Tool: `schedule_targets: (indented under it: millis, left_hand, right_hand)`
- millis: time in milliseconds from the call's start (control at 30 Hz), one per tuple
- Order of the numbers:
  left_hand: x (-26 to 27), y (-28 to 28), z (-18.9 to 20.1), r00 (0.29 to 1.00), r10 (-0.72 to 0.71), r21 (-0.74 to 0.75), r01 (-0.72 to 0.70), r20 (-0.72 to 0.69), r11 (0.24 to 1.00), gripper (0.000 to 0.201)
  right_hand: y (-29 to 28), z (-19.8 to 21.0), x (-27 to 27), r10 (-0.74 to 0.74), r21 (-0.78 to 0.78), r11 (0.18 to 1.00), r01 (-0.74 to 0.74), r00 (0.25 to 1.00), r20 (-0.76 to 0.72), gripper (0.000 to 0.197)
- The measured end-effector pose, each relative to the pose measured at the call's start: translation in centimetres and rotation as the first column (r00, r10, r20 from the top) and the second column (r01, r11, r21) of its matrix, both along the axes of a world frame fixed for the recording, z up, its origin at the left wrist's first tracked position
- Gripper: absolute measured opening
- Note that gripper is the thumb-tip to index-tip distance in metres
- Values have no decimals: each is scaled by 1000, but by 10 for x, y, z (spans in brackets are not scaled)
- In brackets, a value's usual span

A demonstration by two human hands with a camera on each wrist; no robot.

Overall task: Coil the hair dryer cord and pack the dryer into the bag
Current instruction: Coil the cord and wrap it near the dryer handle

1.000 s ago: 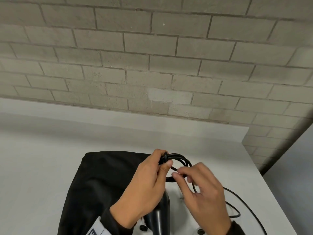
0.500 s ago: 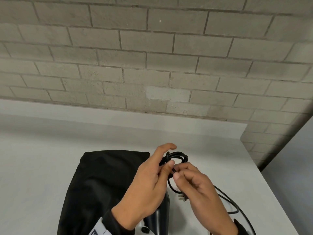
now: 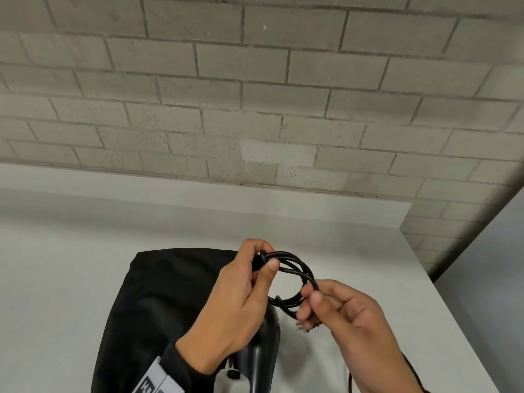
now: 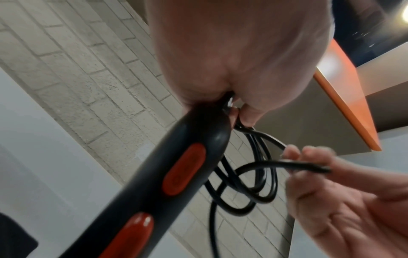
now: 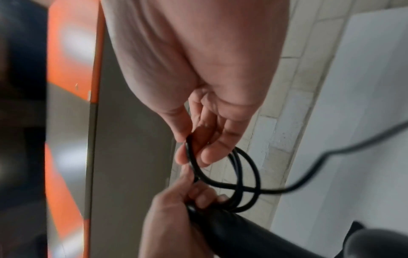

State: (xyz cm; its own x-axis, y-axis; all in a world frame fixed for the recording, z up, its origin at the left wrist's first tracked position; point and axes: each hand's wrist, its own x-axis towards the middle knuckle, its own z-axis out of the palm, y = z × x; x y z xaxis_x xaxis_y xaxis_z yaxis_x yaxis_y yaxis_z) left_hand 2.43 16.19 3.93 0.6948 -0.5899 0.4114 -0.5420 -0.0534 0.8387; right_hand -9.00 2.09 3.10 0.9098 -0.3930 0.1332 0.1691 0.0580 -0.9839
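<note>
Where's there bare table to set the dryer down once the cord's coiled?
Bare table shows left of the bag, behind it up to the wall, and right of the right hand. It is crowded by the near edge: dryer, left hand and trailing cord.

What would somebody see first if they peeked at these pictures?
Two hands in the middle: the left hand grips the black hair dryer handle and pinches the coiled cord loops, while the right hand pinches the coil's other side. Behind them a black bag lies on the white table.
</note>
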Motion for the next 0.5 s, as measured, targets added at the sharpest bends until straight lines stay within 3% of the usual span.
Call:
schedule_targets:
  millis: [67,167,200,267,333,433,500]
  left_hand:
    - [0,0,0,1000,-7,-1,7,-3,1000,4]
    - [0,-1,-1,1000,-23,10,23,-10,1000,3]
    - [1,-1,-2,1000,-19,12,19,-8,1000,3]
    - [5,-1,-3,1000,8,10,-8,3,1000,3]
    - [8,0,-3,1000,18,15,-18,9,1000,4]
    - [6,0,-4,1000,3,25,-3,-2,1000,5]
    - [4,-1,-4,1000,-9,21,9,-7,1000,6]
  right_hand:
    - [-4,0,-2,92,115,989,-92,996,-1,52]
    - [-4,1,-6,199,162,967,-194,980,-10,46]
    - [-2,-1,-8,228,73,971,-226,973,-18,38]
    - [3,-8,-11,211,-292,931,-219,976,-60,23]
    - [8,-22,-11,109,-529,838,-132,991,-75,29]
    - [14,-32,-7,72,-443,893,-79,997,-33,41]
    - [16,-34,-6,47,-345,937,-44,999,-1,38]
